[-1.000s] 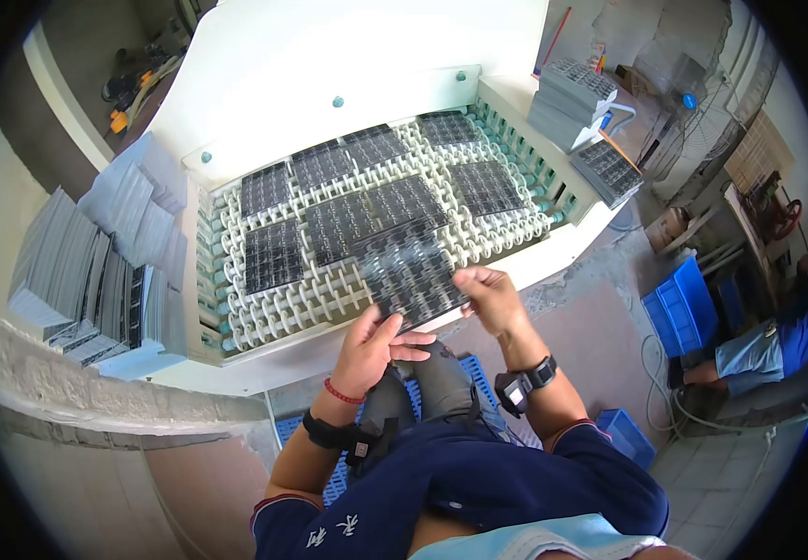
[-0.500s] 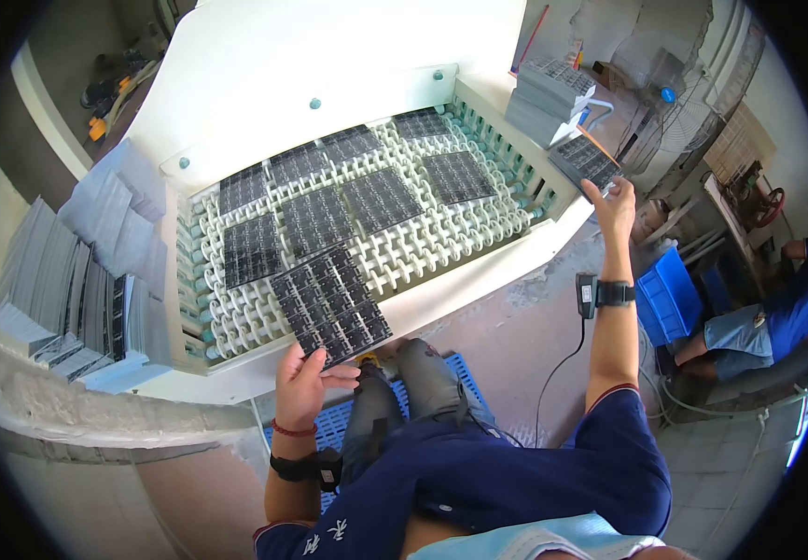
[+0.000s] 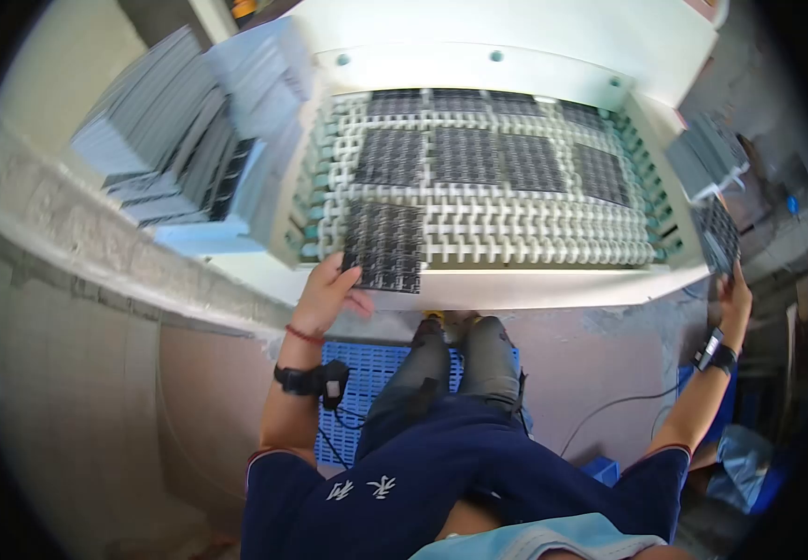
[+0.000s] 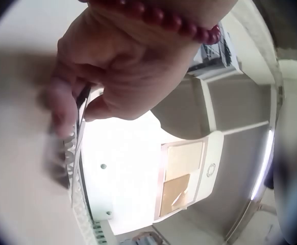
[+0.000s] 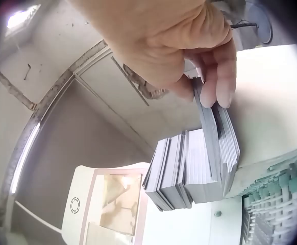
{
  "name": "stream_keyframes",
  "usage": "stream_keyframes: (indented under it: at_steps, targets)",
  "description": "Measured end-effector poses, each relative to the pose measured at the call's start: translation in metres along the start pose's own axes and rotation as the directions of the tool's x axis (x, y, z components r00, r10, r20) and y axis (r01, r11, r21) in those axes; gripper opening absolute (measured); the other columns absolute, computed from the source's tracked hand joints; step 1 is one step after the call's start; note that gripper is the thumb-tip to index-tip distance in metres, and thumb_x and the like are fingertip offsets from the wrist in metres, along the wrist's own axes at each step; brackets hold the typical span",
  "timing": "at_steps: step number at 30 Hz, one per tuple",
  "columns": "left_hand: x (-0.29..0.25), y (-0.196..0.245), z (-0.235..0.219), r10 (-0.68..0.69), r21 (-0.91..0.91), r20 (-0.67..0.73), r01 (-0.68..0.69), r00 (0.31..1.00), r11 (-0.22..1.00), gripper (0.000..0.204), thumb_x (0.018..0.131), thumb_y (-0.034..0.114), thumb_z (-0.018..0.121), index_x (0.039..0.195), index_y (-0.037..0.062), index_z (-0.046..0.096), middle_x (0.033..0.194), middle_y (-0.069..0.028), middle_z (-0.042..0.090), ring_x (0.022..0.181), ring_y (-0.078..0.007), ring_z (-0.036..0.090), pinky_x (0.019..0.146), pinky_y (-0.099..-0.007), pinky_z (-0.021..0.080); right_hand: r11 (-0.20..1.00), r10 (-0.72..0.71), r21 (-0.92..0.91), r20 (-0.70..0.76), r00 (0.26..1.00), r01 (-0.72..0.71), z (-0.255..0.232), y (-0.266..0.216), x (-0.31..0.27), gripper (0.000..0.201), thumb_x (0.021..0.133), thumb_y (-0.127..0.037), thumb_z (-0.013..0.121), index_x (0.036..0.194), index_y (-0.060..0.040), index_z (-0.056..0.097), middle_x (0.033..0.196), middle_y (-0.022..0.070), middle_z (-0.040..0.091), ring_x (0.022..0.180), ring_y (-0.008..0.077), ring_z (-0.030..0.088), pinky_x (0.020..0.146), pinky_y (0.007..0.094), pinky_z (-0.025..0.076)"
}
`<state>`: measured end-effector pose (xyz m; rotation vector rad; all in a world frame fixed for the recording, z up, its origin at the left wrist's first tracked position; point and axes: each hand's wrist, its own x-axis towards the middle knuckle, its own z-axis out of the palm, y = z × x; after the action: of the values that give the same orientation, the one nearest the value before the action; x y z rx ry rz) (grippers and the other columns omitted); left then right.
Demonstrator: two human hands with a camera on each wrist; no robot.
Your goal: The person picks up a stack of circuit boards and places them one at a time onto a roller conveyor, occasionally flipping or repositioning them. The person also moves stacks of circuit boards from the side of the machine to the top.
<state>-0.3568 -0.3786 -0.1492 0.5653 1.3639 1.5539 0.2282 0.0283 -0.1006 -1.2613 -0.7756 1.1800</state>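
Note:
My left hand (image 3: 322, 297) pinches the near left corner of a black circuit board panel (image 3: 383, 247) with rows of pale marks. The panel overlaps the near left part of the conveyor rollers (image 3: 535, 224). Edge-on, it shows between thumb and fingers in the left wrist view. Far to the right, my right hand (image 3: 736, 297) is at a small stack of panels (image 3: 719, 233) beside the machine. In the right wrist view, the thumb and curled fingers of that hand (image 5: 209, 61) pinch a thin grey-edged panel (image 5: 207, 135) at the stack.
Several dark panels (image 3: 465, 154) lie in rows on the rollers. Tall stacks (image 3: 166, 112) stand on the machine's left side, another stack (image 3: 707, 154) at its right. A white rim (image 3: 535, 289) runs along the front. A blue slatted mat (image 3: 357, 359) lies on the floor.
Both hands were at one panel; then the right hand let go and reached right to the small stack. The left hand keeps the panel, now over the near left rollers. The head view has turned.

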Motion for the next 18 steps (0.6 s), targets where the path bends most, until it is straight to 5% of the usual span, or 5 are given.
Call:
stream_keyframes:
  at_steps: [3,5,7,9,18]
  targets:
    - [0.003,0.004,0.003,0.1,0.675,-0.224,0.08,0.969,0.734,0.035,0.083,0.018,0.056,0.111,-0.0008,0.046,0.096,-0.019,0.057,0.07,-0.0277,0.062,0.051,-0.0325,0.048,0.996,0.016,-0.089,0.031,0.999,-0.013,-0.023,-0.001,0.029,0.017,0.078,-0.018,0.068,0.069,-0.0084,0.056,0.054,-0.0025,0.047,0.044,0.0067,0.043,0.038,0.0198,0.035]
    - [-0.002,-0.001,0.016,0.694,0.989,0.041,0.071,0.719,-0.132,0.049,0.076,0.028,0.064,0.11,-0.0021,0.046,0.105,-0.0188,0.054,0.086,-0.0286,0.057,0.064,-0.0374,0.047,0.994,0.025,-0.106,0.032,0.999,-0.021,-0.031,-0.002,0.03,0.017,0.079,-0.017,0.066,0.071,-0.006,0.056,0.055,-0.0016,0.046,0.044,0.0065,0.041,0.038,0.0193,0.035]
    - [-0.003,-0.002,0.03,0.611,0.998,-0.059,0.06,0.79,0.018,0.059,0.07,0.036,0.066,0.116,0.0042,0.047,0.117,-0.0185,0.048,0.109,-0.0327,0.045,0.086,-0.0447,0.039,0.997,-0.008,-0.081,0.102,0.995,0.016,-0.03,-0.003,0.019,0.011,0.083,-0.012,0.06,0.076,-0.0039,0.056,0.053,-0.0015,0.042,0.043,0.0078,0.037,0.041,0.0199,0.035]
    - [-0.001,-0.005,0.036,0.559,0.899,0.434,-0.303,0.707,-0.315,0.061,0.071,0.041,0.064,0.122,0.0119,0.046,0.125,-0.0156,0.044,0.116,-0.0333,0.04,0.095,-0.0481,0.031,0.999,-0.019,-0.04,0.115,0.993,0.024,-0.03,-0.002,0.007,0.01,0.085,-0.01,0.056,0.081,-0.0016,0.055,0.055,-0.0009,0.04,0.044,0.0078,0.037,0.043,0.0194,0.037]
    - [0.02,-0.016,0.031,0.523,0.931,0.364,-0.28,0.771,-0.235,0.059,0.074,0.046,0.059,0.123,0.0157,0.047,0.128,-0.0129,0.042,0.121,-0.0326,0.035,0.099,-0.0493,0.025,0.966,-0.118,0.243,0.122,0.985,0.086,-0.045,0.011,-0.094,0.018,0.088,-0.016,0.052,0.096,0.0007,0.055,0.061,0.0,0.043,0.05,0.0065,0.035,0.045,0.0192,0.036]
